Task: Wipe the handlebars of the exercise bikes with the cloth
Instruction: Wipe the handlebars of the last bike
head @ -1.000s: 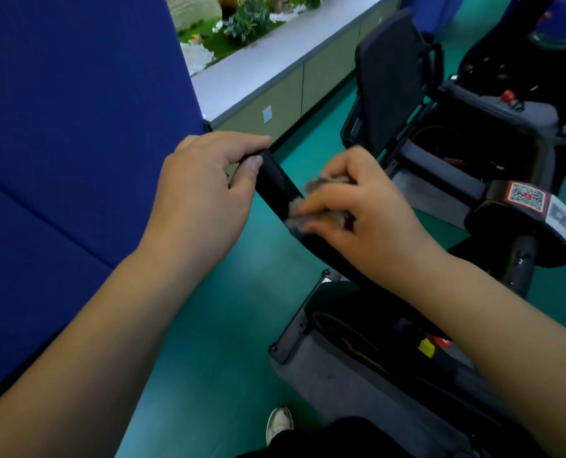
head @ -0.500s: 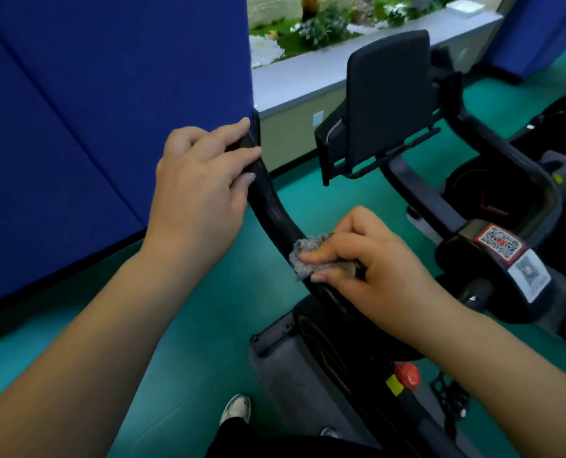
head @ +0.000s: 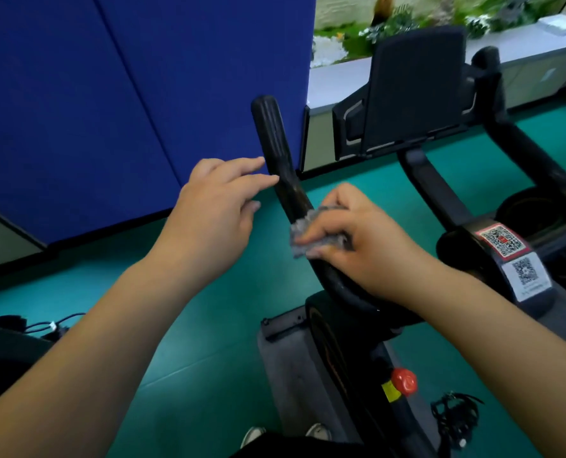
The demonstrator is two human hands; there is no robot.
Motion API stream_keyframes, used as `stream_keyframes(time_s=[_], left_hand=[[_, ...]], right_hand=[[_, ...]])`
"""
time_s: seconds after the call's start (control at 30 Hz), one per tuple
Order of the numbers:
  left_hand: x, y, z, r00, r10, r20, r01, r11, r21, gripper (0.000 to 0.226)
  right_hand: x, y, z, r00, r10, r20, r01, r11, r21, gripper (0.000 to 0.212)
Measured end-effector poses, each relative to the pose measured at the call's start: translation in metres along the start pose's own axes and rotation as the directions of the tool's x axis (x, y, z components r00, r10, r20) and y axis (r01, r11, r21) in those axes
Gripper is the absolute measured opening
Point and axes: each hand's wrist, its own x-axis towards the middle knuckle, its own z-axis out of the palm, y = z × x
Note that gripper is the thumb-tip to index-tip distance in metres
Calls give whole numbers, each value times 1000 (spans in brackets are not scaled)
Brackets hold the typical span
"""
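Observation:
A black exercise bike stands in front of me. Its left handlebar (head: 275, 140) rises from the centre toward the blue partition, with a ribbed grip at its tip. My right hand (head: 364, 239) pinches a small grey cloth (head: 308, 238) and presses it against the lower part of that bar. My left hand (head: 218, 213) is just left of the bar with fingers stretched out, the fingertips touching its side below the ribbed grip. The right handlebar (head: 519, 143) curves away at the far right, with nothing on it.
A black tablet holder (head: 417, 90) stands between the handlebars. QR-code stickers (head: 512, 256) sit on the stem at right, a red knob (head: 404, 381) on the frame below. A blue partition (head: 126, 94) is close on the left. A grey cabinet with plants runs behind; the floor is green.
My left hand has let go of the top of the handlebar and opened, now only touching its side. My right hand with the cloth stays low on the bar. The view has shifted left.

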Motion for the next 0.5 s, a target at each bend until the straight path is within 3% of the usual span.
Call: stream_keyframes(time_s=[0.07, 0.2, 0.27, 0.5], left_hand=[[1, 1, -2, 1000, 6, 27, -6, 1000, 5, 42], [6, 0, -4, 998, 35, 44, -34, 999, -9, 42], [7, 0, -5, 998, 53, 36, -52, 998, -18, 41], [-3, -7, -5, 995, 91, 43, -86, 992, -95, 41]], right_hand=[[-9, -2, 1, 1000, 13, 2, -13, 1000, -25, 12], [30, -4, 16, 981, 6, -193, -31, 992, -125, 15], [50, -4, 19, 972, 65, -224, -100, 984, -146, 19], [-19, -29, 5, 982, 168, -85, -175, 980, -91, 27]])
